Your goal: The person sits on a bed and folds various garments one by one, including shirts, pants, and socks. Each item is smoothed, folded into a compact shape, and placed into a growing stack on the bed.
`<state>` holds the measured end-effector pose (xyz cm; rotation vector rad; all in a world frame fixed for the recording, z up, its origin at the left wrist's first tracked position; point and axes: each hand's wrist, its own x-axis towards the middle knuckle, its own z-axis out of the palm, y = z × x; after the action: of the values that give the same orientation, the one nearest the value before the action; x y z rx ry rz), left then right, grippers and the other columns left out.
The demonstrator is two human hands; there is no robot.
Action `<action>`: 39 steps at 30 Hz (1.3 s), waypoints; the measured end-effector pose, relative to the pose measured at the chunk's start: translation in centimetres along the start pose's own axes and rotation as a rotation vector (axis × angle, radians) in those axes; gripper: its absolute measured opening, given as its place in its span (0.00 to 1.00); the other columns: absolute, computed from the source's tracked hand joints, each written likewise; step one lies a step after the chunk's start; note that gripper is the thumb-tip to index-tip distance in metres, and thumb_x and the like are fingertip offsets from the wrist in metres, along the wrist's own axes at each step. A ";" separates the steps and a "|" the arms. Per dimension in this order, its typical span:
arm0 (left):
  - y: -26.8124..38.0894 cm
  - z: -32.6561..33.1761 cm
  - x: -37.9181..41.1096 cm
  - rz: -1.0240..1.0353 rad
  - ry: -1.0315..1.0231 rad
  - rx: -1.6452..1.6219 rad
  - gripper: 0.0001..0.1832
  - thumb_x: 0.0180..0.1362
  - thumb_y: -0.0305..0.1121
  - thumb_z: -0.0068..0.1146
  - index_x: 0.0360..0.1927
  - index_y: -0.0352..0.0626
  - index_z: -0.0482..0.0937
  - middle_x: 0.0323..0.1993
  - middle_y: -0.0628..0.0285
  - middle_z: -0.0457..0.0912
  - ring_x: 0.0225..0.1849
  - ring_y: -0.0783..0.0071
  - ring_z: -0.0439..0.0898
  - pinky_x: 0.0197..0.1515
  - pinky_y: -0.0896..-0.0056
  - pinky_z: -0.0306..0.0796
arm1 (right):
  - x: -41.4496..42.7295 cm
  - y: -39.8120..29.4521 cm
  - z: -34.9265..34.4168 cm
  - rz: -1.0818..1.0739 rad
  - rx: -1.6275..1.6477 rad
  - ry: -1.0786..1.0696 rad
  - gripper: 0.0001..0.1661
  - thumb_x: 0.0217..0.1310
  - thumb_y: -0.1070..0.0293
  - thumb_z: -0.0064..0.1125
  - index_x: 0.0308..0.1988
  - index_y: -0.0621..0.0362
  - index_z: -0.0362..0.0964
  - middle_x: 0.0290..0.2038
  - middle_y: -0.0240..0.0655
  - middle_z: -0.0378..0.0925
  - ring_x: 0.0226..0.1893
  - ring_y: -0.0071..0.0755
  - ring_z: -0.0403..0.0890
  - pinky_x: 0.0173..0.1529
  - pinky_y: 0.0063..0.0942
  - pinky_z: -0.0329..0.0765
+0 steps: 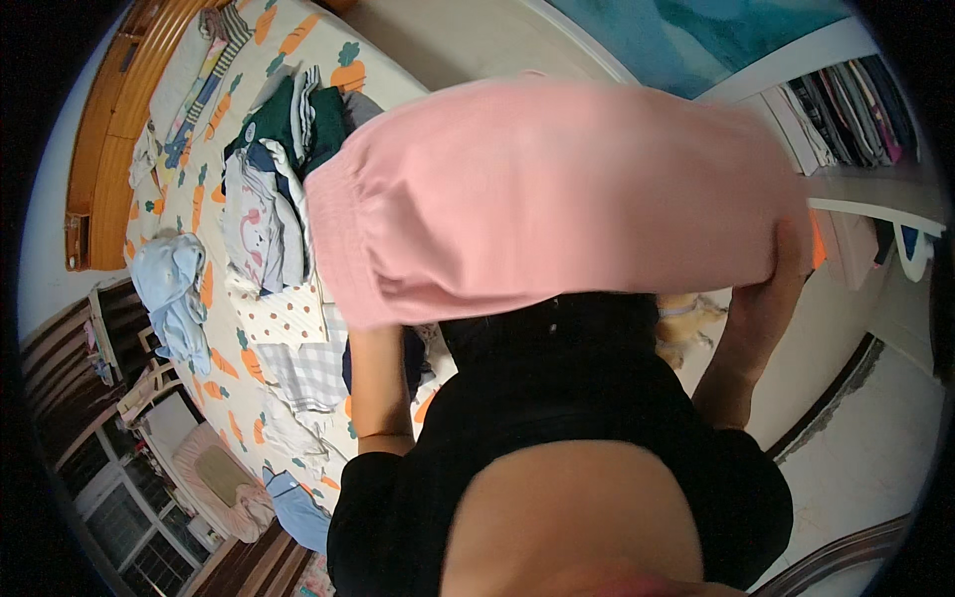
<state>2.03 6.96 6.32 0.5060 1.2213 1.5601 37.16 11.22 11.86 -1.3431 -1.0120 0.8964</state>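
A pink cloth garment stretches across the view in front of my chest, held up in the air. Its gathered, elastic-looking band is at the left end. My right hand grips the far right end, with its fingers partly behind the cloth and blurred. On the other side, my left forearm rises to the banded end. The cloth hides my left hand, though that end hangs supported above it. Left of the garment, folded clothes lie on the bed, among them a grey top with a printed figure and a dark green garment.
A carrot-print bedsheet bears a light blue garment, a checked cloth and a blue cloth. Books or folded items fill a shelf at upper right. A light-brown furry animal is on the floor near my right arm.
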 end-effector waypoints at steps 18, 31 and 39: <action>-3.0 -2.1 0.7 0.191 -0.403 0.804 0.17 0.43 0.25 0.65 0.38 0.38 0.75 0.34 0.63 0.80 0.40 0.71 0.78 0.44 0.71 0.70 | 6.7 10.7 14.9 -0.835 -0.661 -0.809 0.19 0.45 0.75 0.57 0.42 0.55 0.74 0.42 0.37 0.75 0.46 0.46 0.72 0.61 0.40 0.60; 0.9 0.6 -1.0 0.731 -0.548 1.061 0.18 0.33 0.32 0.68 0.29 0.37 0.78 0.29 0.59 0.77 0.30 0.61 0.78 0.34 0.69 0.71 | 7.8 5.4 3.3 -0.637 -0.975 -0.979 0.14 0.35 0.78 0.63 0.31 0.58 0.74 0.36 0.36 0.75 0.39 0.45 0.74 0.49 0.34 0.70; -1.4 -4.5 -1.9 0.060 0.204 0.419 0.27 0.46 0.26 0.64 0.52 0.34 0.73 0.46 0.55 0.80 0.47 0.65 0.79 0.51 0.67 0.72 | 11.5 0.0 -0.8 -0.242 -0.619 -0.915 0.17 0.50 0.66 0.65 0.42 0.58 0.74 0.34 0.33 0.78 0.36 0.23 0.76 0.42 0.22 0.73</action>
<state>-0.21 3.21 3.82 0.6676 1.7190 1.4331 41.69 21.80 12.55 -1.2429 -2.2500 1.0731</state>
